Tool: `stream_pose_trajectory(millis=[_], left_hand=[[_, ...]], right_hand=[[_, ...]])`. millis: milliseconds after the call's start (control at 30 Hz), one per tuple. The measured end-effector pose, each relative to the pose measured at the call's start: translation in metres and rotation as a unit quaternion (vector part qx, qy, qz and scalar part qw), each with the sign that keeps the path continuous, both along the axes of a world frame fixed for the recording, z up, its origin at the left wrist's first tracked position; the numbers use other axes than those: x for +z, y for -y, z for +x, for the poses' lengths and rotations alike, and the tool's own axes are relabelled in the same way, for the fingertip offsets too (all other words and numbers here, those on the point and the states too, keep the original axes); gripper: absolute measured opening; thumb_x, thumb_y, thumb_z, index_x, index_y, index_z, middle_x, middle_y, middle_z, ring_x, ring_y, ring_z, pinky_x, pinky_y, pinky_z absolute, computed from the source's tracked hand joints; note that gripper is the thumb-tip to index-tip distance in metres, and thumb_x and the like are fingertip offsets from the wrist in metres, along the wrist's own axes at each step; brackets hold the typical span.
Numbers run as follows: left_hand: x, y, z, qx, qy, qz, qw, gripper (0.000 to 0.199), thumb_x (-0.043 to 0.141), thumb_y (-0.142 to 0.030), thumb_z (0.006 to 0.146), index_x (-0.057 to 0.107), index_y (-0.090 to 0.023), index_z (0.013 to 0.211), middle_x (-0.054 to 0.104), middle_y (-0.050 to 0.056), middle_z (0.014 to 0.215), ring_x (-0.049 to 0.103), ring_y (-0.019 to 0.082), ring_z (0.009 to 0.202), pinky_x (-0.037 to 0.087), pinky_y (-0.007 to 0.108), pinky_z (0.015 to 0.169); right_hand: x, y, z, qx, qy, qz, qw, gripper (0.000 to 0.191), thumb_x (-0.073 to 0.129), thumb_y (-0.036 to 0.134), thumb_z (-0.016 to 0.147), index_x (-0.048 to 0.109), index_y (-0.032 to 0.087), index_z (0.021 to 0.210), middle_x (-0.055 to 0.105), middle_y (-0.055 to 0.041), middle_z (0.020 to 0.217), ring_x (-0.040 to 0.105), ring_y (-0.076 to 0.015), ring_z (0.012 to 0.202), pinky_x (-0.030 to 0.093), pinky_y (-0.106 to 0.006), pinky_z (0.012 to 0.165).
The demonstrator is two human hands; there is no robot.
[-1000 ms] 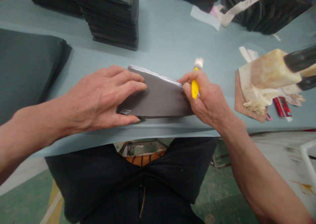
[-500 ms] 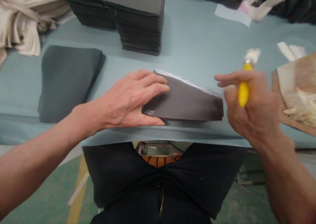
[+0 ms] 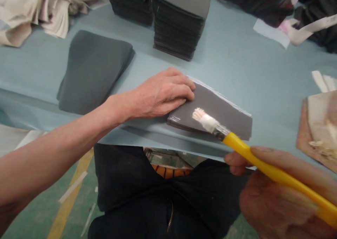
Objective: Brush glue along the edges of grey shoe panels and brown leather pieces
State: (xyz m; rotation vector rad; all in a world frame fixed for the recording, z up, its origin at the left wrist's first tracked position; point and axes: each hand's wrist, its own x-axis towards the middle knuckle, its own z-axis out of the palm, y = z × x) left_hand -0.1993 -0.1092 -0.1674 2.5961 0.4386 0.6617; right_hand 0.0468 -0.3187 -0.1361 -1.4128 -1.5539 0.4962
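Observation:
My left hand (image 3: pixel 168 93) presses down on a small stack of dark grey pieces (image 3: pixel 221 107), its fingers bent over the left end and the thumb hidden. A white, wet-looking strip runs along the stack's far edge, and a few white streaks mark its near left corner. My right hand (image 3: pixel 281 193) is closed around the yellow handle of a brush (image 3: pixel 244 149). The brush's bristles are pale and clumped, with white wrapping below them, and point left. They appear over the near side of the stack; whether they touch it I cannot tell.
Flat dark green-grey pieces (image 3: pixel 97 70) lie to the left. Tall dark stacks (image 3: pixel 179 25) stand behind. Beige cloth (image 3: pixel 50 7) lies at far left, black bundles (image 3: pixel 260 0) at far right. A glue-crusted board (image 3: pixel 302 126) sits at the right edge.
My right hand has come nearer and lower, swinging the brush from upright to pointing left over the stack. My left hand's thumb has moved out of sight. The view has shifted somewhat.

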Motion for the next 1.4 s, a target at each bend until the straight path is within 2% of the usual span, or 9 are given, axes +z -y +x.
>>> stream_pose_trajectory(millis=[100, 233, 467, 633, 900, 1033, 1133, 1300, 1400], left_hand=[[-0.001, 0.002, 0.0, 0.006, 0.008, 0.003, 1.0, 0.03, 0.046, -0.03, 0.111, 0.073, -0.024, 0.121, 0.075, 0.01, 0.138, 0.066, 0.027, 0.13, 0.045, 0.049, 0.121], [-0.004, 0.006, 0.001, 0.014, 0.023, -0.005, 1.0, 0.029, 0.046, -0.027, 0.111, 0.074, -0.023, 0.12, 0.075, 0.012, 0.138, 0.068, 0.027, 0.129, 0.046, 0.049, 0.119], [-0.01, 0.01, 0.003, 0.023, 0.047, -0.01, 0.999, 0.03, 0.046, -0.026, 0.111, 0.074, -0.023, 0.119, 0.076, 0.011, 0.136, 0.069, 0.027, 0.127, 0.047, 0.048, 0.118], [-0.012, 0.013, 0.003, 0.035, 0.04, -0.006, 0.999, 0.033, 0.042, -0.028, 0.112, 0.073, -0.024, 0.121, 0.075, 0.01, 0.138, 0.068, 0.027, 0.127, 0.047, 0.048, 0.118], [-0.014, 0.013, 0.003, 0.039, 0.04, -0.012, 0.998, 0.033, 0.04, -0.029, 0.114, 0.071, -0.025, 0.123, 0.074, 0.008, 0.141, 0.066, 0.025, 0.132, 0.046, 0.048, 0.121], [-0.018, 0.012, 0.002, 0.035, 0.057, -0.025, 0.997, 0.032, 0.043, -0.03, 0.113, 0.072, -0.024, 0.124, 0.073, 0.009, 0.143, 0.066, 0.026, 0.133, 0.045, 0.048, 0.123], [-0.02, 0.012, 0.001, 0.031, 0.081, -0.047, 0.995, 0.031, 0.045, -0.03, 0.112, 0.074, -0.025, 0.124, 0.073, 0.009, 0.145, 0.065, 0.026, 0.137, 0.044, 0.048, 0.125], [-0.022, 0.014, -0.001, 0.034, 0.083, -0.093, 0.992, 0.036, 0.042, -0.035, 0.115, 0.074, -0.026, 0.129, 0.071, 0.01, 0.15, 0.062, 0.025, 0.142, 0.042, 0.049, 0.127], [-0.026, 0.014, -0.001, 0.032, 0.093, -0.112, 0.989, 0.037, 0.041, -0.037, 0.116, 0.074, -0.028, 0.13, 0.069, 0.009, 0.154, 0.061, 0.024, 0.145, 0.041, 0.046, 0.128]], right_hand=[[-0.007, -0.002, -0.021, -0.018, -0.01, 0.066, 0.998, 0.016, 0.071, 0.042, 0.101, 0.08, 0.031, 0.108, 0.077, -0.0054, 0.082, 0.071, -0.026, 0.063, 0.058, -0.041, 0.051], [-0.01, -0.011, -0.031, -0.025, -0.029, 0.052, 0.998, 0.011, 0.07, 0.036, 0.102, 0.079, 0.03, 0.102, 0.074, -0.0038, 0.077, 0.066, -0.0226, 0.057, 0.052, -0.036, 0.046], [0.004, -0.046, -0.028, -0.057, -0.118, 0.045, 0.99, 0.022, 0.077, 0.043, 0.099, 0.079, 0.025, 0.086, 0.067, -0.0012, 0.07, 0.053, -0.0133, 0.047, 0.039, -0.028, 0.039], [0.007, -0.071, -0.02, -0.028, -0.16, 0.038, 0.986, 0.033, 0.083, 0.053, 0.094, 0.079, 0.023, 0.079, 0.054, 0.0013, 0.057, 0.042, -0.0105, 0.042, 0.029, -0.026, 0.036], [0.016, -0.078, -0.021, -0.01, -0.105, -0.004, 0.994, 0.033, 0.073, 0.044, 0.103, 0.078, 0.022, 0.079, 0.051, 0.0016, 0.059, 0.044, -0.0099, 0.047, 0.03, -0.027, 0.041], [0.023, -0.091, -0.029, 0.025, -0.09, -0.019, 0.995, 0.032, 0.069, 0.038, 0.104, 0.077, 0.02, 0.079, 0.05, 0.0023, 0.059, 0.044, -0.0089, 0.048, 0.033, -0.025, 0.043], [0.026, -0.111, -0.033, 0.066, -0.068, -0.032, 0.995, 0.04, 0.069, 0.047, 0.106, 0.075, 0.019, 0.078, 0.046, 0.0039, 0.057, 0.041, -0.0073, 0.048, 0.035, -0.025, 0.045], [0.027, -0.143, -0.031, 0.135, -0.074, -0.031, 0.988, 0.048, 0.076, 0.058, 0.101, 0.071, 0.018, 0.074, 0.04, 0.0067, 0.054, 0.03, -0.0045, 0.045, 0.027, -0.024, 0.044], [0.027, -0.15, -0.033, 0.172, -0.064, -0.039, 0.982, 0.045, 0.072, 0.05, 0.105, 0.071, 0.017, 0.075, 0.043, 0.0062, 0.055, 0.031, -0.0044, 0.045, 0.026, -0.024, 0.043]])
